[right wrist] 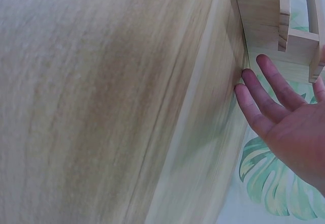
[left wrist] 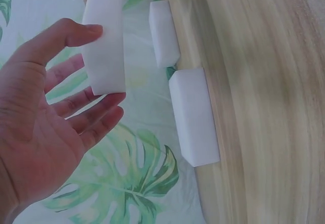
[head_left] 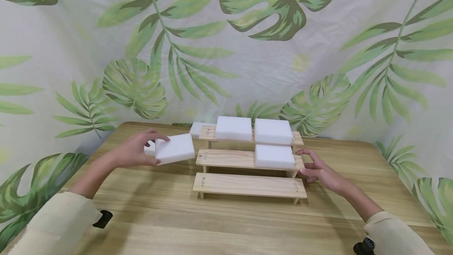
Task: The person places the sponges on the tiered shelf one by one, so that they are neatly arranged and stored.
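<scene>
My left hand holds a white foam block by its left end, clear of the table and left of the stepped wooden stand. In the left wrist view the thumb presses one face of the block and fingers lie behind it. My right hand is at the right end of the stand's middle shelf, thumb and index finger at the board's end. In the right wrist view its other fingers are extended below the stand. Two blocks sit on the top shelf, and another block sits on the middle shelf's right half.
The bottom shelf stands at the front of the stand. Behind the held block and the stand, more white blocks lie near the back edge of the wooden table. A leaf-print cloth hangs behind.
</scene>
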